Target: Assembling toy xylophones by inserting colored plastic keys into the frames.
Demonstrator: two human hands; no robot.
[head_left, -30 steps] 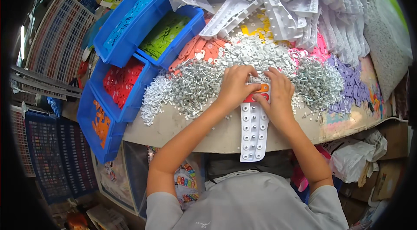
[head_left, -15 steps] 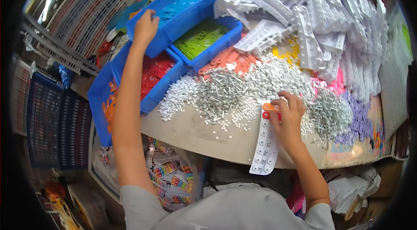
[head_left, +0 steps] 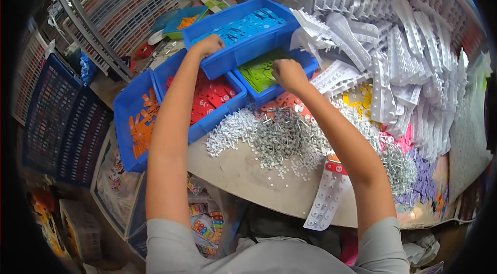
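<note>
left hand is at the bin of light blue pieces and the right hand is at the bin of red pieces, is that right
Not quite: the head view shows the right hand at the bin of green pieces, not red. The left hand is at the bin of light blue pieces, as you say.

The upper blue bin is smooth plastic with a soft sheen, and the sky-blue strips inside it look like slick plastic. Just below that bin, the lime-green pieces are smooth plastic with a slight gloss. Right of it, the white pegged strips are semi-gloss plastic, bristly with studs. Farther below it, the silver rivets are shiny metal, the tabletop smooth and matt, the grey sleeve matt cloth.
</note>
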